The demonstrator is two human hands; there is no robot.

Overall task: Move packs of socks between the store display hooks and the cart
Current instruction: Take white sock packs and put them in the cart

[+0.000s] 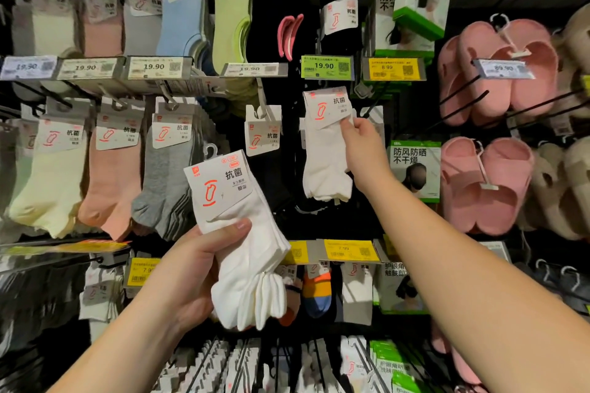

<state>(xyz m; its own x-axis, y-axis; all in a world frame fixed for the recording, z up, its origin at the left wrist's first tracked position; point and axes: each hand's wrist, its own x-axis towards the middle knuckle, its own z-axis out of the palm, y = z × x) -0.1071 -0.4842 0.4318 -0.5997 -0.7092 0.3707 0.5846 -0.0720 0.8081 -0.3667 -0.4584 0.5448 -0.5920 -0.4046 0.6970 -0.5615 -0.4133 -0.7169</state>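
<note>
The left hand [194,268] is gripping a white sock pack [242,239] nearest the camera, thumb lying across its front and fingers curling behind, holding it tilted in the air in front of the display. Its card label is facing the camera and its plastic hook is pointing up, free of any rod. Farther out, the right hand [360,143] is pinching a second white pack [325,150] by the right edge of its label, up against the dark middle of the display, below the green price tag [325,67]. Whether this pack is hanging on a hook cannot be told. Behind, cream, pink and grey socks [166,182] are hanging to the left, and pink slippers [491,182] to the right.
</note>
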